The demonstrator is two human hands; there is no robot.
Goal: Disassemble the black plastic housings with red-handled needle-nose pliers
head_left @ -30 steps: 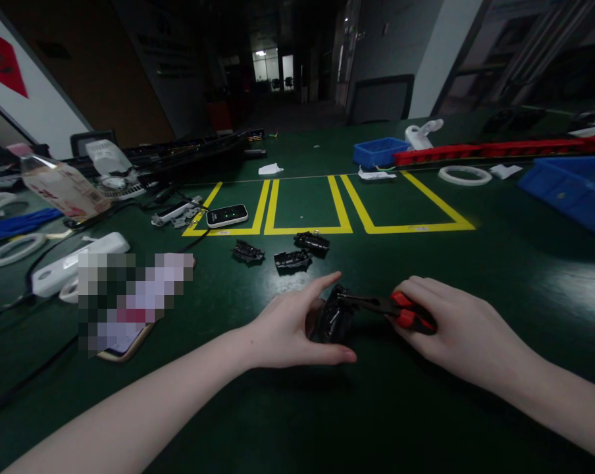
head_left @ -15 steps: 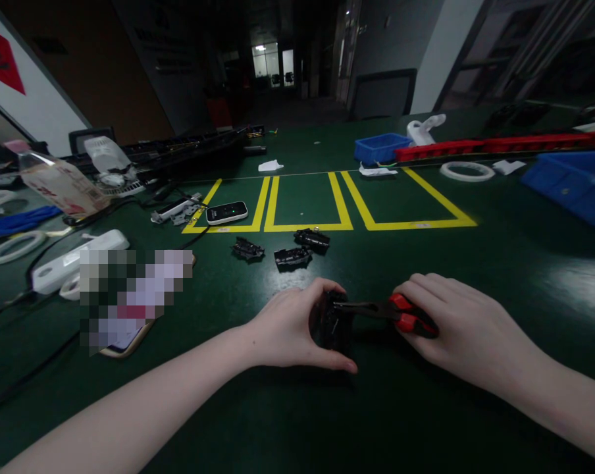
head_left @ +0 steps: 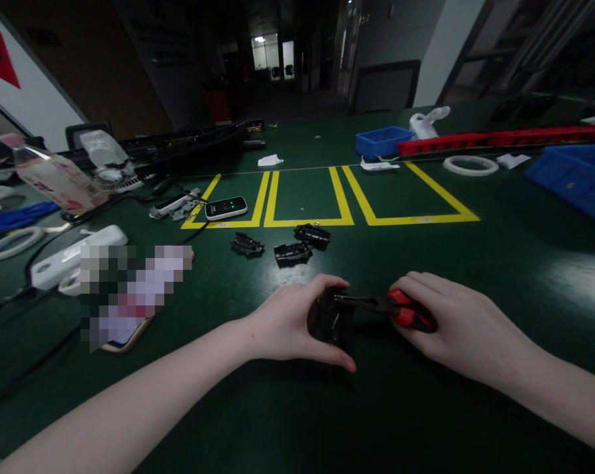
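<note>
Holding a black part (head_left: pixel 334 321) in the half-curled left hand (head_left: pixel 290 322). Right hand (head_left: pixel 440 315) is gripping pliers (head_left: pixel 384 304), closed around the handles, tips meeting the part. Three black pieces (head_left: pixel 292 253) are lying on the desk (head_left: pixel 297 421).

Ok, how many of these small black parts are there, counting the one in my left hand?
4: the held part in your left hand, and three on the table before the yellow tape: left part, middle part, right part. More may be hidden in shadow.

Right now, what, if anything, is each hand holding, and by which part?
Right hand: pliers, by the red handles. Left hand: a black part, by its far edge; the rest of that hold is too dark to tell.
</note>
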